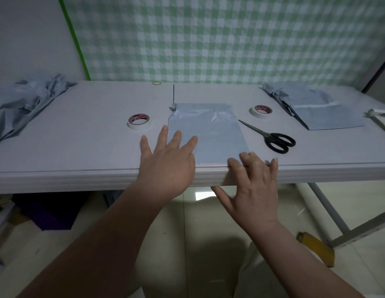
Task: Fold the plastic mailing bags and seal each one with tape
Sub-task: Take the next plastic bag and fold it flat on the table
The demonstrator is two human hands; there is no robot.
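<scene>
Now, flat at the middle of the table's (79, 147) front edge: blue mailing bag (206, 134). Left hand (165, 160) spread open, straight fingers on its near-left corner. Right hand (251, 186) at the near-right corner, fingers bent over the edge; gripping or only pressing, unclear. Left tape roll (139, 122) beside the bag; scissors (273, 136) and right tape roll (261, 111) opposite.

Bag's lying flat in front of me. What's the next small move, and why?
Probably lift the bag's near edge with the right hand and fold it away from you. The bag lies flat and unfolded, the left hand presses its near left corner, and the right hand's fingertips rest at that edge.
</scene>
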